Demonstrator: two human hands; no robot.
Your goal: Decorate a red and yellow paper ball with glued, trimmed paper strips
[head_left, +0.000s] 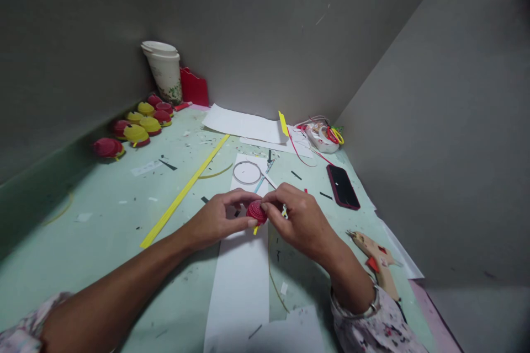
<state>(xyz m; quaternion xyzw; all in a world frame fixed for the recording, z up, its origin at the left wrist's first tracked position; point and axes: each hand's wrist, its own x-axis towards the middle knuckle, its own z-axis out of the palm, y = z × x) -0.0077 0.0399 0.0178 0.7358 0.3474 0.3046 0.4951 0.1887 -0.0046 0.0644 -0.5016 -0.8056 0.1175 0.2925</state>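
Between my two hands is a small red coiled paper dome [256,212] with a yellow tab sticking out below it. My left hand [219,216] grips it from the left, thumb at its lower edge and fingers over the top. On its right side, my right hand [295,215] is closed, thumb and forefinger pinched at the dome, with a thin white-handled tool [269,180] jutting out above the fingers. The tool's other end is hidden by the hand. Beneath the hands lies a long white paper sheet [240,281], with a wire ring [247,172] at its far end.
Several red and yellow domed pieces [136,134] sit at the left back by a lidded paper cup [163,71]. A yellow paper strip [186,190] lies to the left. On the right are a phone [343,186], a glue gun [376,259] and a tape roll [322,138]. Grey walls enclose the table.
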